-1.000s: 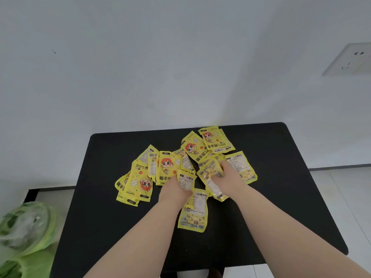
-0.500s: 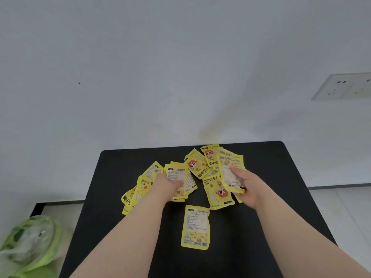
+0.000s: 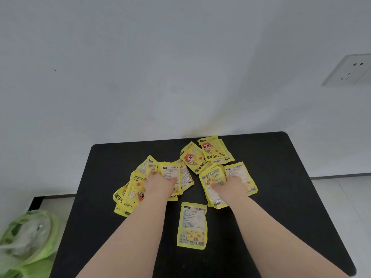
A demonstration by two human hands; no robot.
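Note:
Several yellow hand-warmer packets lie scattered on a black table (image 3: 285, 207). My left hand (image 3: 158, 184) sits on the left cluster and grips one packet (image 3: 170, 173), back side up, thumb across it. My right hand (image 3: 230, 186) holds a small stack of packets (image 3: 210, 181) at the right, thumb on top, with another packet (image 3: 241, 173) partly beneath the hand. A lone packet (image 3: 191, 225) lies back side up between my forearms. Two face-up packets (image 3: 212, 151) with a cartoon figure lie near the far edge.
The table stands against a white wall. A wall socket (image 3: 349, 69) is at the upper right. A green plastic bag (image 3: 26, 239) sits on the floor left of the table. Bare black tabletop shows to the right and left of the packets.
My right hand has come down with its packets from a raised hold to the table. My left hand stays on the left cluster. The camera has tilted slightly.

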